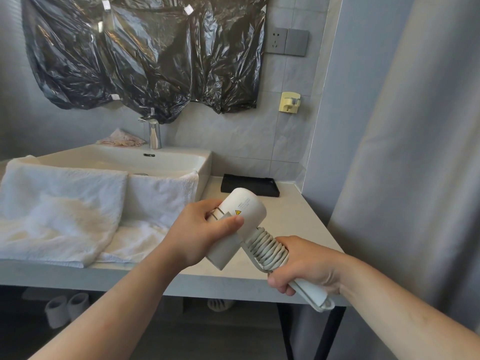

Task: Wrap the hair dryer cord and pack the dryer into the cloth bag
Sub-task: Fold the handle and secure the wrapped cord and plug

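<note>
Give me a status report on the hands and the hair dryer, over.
Left hand grips dryer barrel. Right hand grips handle, cord coiled round it. Dryer held over counter. No bag clearly seen; nothing blocking.

counter (298, 224) | on it: white towels (59, 211); sink basin (181, 157); black tray (249, 184)

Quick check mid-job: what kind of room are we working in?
Most likely a bathroom, perhaps a hotel's: a white basin with a chrome tap, folded white towels on the counter, and slippers underneath it.
</note>
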A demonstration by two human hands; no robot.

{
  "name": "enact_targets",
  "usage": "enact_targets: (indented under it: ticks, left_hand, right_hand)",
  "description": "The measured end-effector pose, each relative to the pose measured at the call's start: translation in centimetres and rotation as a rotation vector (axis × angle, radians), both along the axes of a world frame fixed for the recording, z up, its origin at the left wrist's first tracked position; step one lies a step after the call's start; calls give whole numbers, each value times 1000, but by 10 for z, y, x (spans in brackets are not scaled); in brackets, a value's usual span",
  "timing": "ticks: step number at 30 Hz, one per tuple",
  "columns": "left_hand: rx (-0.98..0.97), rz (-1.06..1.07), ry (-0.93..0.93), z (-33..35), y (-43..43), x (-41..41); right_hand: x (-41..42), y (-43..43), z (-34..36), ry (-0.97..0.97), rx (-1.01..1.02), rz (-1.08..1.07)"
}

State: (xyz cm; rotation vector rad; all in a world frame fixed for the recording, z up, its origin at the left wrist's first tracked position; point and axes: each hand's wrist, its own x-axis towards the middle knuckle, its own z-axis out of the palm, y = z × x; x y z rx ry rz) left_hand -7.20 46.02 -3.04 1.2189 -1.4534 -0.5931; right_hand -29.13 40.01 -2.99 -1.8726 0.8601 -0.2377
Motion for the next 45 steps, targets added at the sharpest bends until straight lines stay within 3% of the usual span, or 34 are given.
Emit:
enact_targets:
  ticks: [3,7,12,18,24,32,39,42,45]
  left_hand:
    - [40,33,-19,0,-5,1]
    - [109,133,-23,-4,-9,-2]
    - [139,110,-18,-5,-7,-3]
    - [199,34,-44,-6,-5,-1]
    - [219,4,-7,-8,-2,4]
    - [434,-57,88,-6,-5,25]
    - [490,-128,87,-10,-14,33]
    - [513,-137,205,-19,-20,41]
    - [543,-101,391,-28,-30,45]
  right_hand:
    - [5,4,-1,36,-76,-54]
    - [19,16,-3,242,-644,-258]
    - [20,12,-13,248,-776,-308]
    - [20,17,-13,253,-754,-335]
    - [21,23,-5,276,-622,-284]
    - [6,19,2,29,-90,-50]
    - [4,-2,-9,-39,3,-86]
    - [-3,-19,-7,-203,166,-88]
    - [-10,-38,-8,-507,487,-184]
